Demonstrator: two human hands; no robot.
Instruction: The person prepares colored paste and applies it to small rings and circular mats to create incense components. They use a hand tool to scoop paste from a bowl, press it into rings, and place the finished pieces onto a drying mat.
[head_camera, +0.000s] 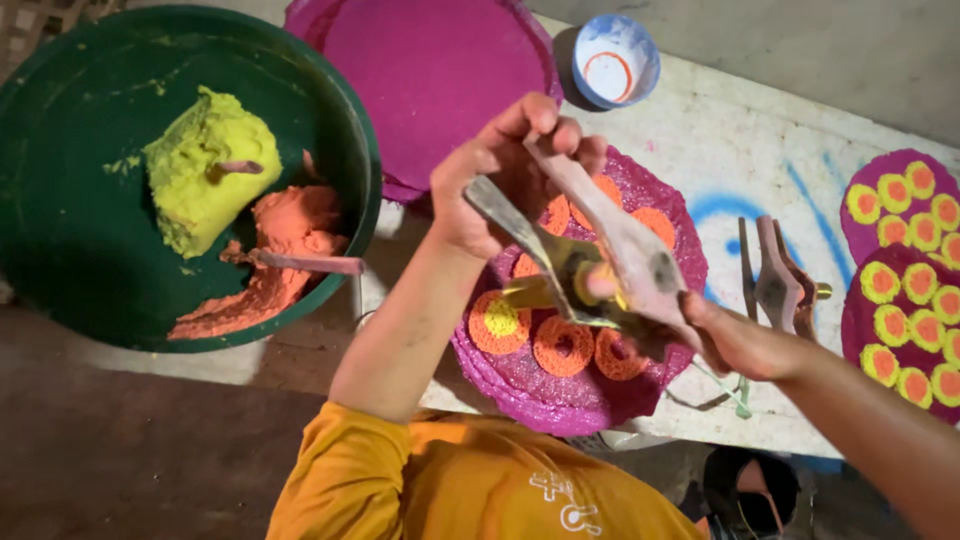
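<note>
Two hands grip a wooden press (610, 250): left hand (500, 175) clasps its handles, right hand (730, 335) holds its barrel, over magenta tray (600, 400) on paint-stained white sheet (730, 150); brown floor (130, 450).

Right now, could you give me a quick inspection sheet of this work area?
Surface: pale painted slab with blue marks.
Job's things: wooden press tool over magenta disc bearing orange and yellow rings.
Clutter: green basin with yellow dough and orange dough; small bowl; second press; finished discs.
Hands: left hand grips the handles; right hand holds the lower end.
Cables: nothing seen.
Surroundings: dark floor.
</note>
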